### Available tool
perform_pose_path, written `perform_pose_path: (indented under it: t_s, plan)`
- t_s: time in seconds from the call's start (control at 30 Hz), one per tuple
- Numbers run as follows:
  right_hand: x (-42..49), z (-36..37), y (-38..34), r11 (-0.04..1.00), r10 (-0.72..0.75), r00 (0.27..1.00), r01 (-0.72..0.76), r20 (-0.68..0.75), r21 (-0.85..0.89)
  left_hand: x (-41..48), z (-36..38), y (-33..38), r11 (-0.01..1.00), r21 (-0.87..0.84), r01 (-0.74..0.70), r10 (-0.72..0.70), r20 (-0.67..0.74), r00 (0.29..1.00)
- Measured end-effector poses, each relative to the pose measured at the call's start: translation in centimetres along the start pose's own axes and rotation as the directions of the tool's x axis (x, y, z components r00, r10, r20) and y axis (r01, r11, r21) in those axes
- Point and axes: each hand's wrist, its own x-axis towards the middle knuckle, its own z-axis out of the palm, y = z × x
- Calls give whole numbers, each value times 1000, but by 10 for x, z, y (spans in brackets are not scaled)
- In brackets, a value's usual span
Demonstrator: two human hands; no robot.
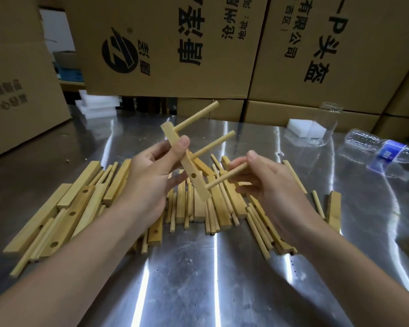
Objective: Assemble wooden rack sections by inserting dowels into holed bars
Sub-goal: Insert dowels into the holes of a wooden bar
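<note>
Holed bar (189, 166) first: where is it?
— In the air over the middle of the worktop (198, 267), tilted, upper end toward the far edge. The left hand (151, 175) grips it, thumb pressed on its face and fingers curled behind.

What's in it?
— 2 seated dowels (213, 143) stick out to the right, 1 near the top and 1 at the middle. Below them 1 hole shows empty.

And the right hand (265, 182)?
— Thumb and fingertips pinch a loose dowel (224, 177). Its tip meets the bar's lower end. I cannot tell whether it sits in a hole.

The rest?
— A heap of bars and dowels (80, 204) lies under both hands. At the far right corner are a plastic bottle (383, 149) on its side, a clear jar (326, 123) and a foam block (300, 128). Cardboard boxes (165, 43) line the far edge.
</note>
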Motion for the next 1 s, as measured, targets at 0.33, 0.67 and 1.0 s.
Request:
perform_pose_path:
  t_s: [0.33,0.67,1.0]
  plan:
    - [-33,29,8,228,-247,828,555,504,-800,-14,20,-5,989,139,57,-67,70,995]
    - [-36,33,15,607,-337,827,556,450,-567,-29,28,4,989,21,147,-148,226,963]
    - [-43,28,14,974,43,883,68,468,-217,-40,37,2,984,170,-52,-7,333,943]
